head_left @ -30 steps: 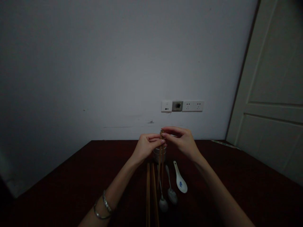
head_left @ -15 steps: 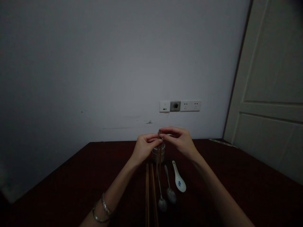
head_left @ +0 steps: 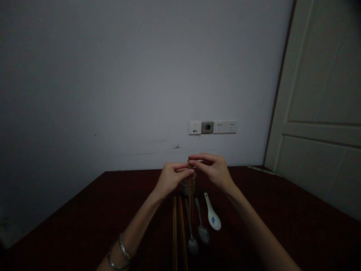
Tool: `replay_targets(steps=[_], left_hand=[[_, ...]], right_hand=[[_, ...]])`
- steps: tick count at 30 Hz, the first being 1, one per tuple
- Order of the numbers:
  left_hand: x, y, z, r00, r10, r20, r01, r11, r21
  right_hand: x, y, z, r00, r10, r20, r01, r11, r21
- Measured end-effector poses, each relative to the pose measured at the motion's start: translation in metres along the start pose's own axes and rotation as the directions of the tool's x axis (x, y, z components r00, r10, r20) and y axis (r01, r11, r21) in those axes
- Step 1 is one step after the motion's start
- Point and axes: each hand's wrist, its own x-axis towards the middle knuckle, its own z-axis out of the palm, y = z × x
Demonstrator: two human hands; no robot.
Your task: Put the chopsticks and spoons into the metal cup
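Observation:
Both hands meet at the centre, pinching a pair of wooden chopsticks (head_left: 191,195) that hang tips down. My left hand (head_left: 170,178) grips them a little below the top, and my right hand (head_left: 213,168) has its fingertips at their upper ends. Behind them stands a round metal container (head_left: 184,187), partly hidden. More chopsticks (head_left: 182,233) lie on the dark red table, left of a metal spoon (head_left: 193,245) and a second metal spoon (head_left: 203,234). A white spoon with a blue mark (head_left: 212,214) lies to the right of these.
The table (head_left: 126,203) meets a pale wall (head_left: 141,94) at its back edge. Sockets and switch plates (head_left: 225,127) sit on the wall above the hands. A white panelled door (head_left: 324,94) stands at the right.
The held chopsticks now hang closer together, their lower ends a little nearer the front. Both hands keep their grip. The view has shifted slightly.

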Motion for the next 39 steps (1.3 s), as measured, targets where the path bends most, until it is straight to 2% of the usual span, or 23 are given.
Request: replay_targets(steps=[4,8,15,22,27,35,39], left_hand=[[-0.0007,-0.0002,0.0002,0.999,0.016,0.029,-0.017,1.000,0.016],[-0.0001,0.0001,0.0007,1.000,0.018,0.013,-0.019,0.999,0.027],[0.0019,-0.0026,0.0004,1.000,0.017,0.013,-0.018,1.000,0.010],[0.0013,-0.0017,0.0006,1.000,0.014,0.008,-0.015,1.000,0.019],[0.0020,-0.0032,-0.0012,0.999,0.024,0.039,-0.025,0.999,0.021],[0.0012,-0.0008,-0.0013,0.999,0.026,0.018,-0.027,0.998,0.060],[0.0020,0.0029,-0.0036,1.000,0.022,0.019,-0.023,0.998,0.054]], right_hand=[[-0.0009,-0.0008,0.0027,0.999,0.038,-0.006,-0.038,0.998,0.043],[-0.0009,-0.0007,0.0034,0.998,0.055,-0.015,-0.054,0.997,0.046],[-0.0008,0.0022,0.0045,0.998,0.052,-0.037,-0.050,0.998,0.029],[-0.0016,0.0021,0.0037,0.999,0.053,-0.008,-0.052,0.997,0.056],[-0.0019,0.0049,0.0021,1.000,0.004,0.007,-0.004,1.000,0.011],[-0.0024,0.0067,0.0006,0.990,-0.135,0.029,0.138,0.978,-0.157],[-0.0024,0.0040,-0.0001,0.992,-0.100,0.081,0.112,0.982,-0.150]])
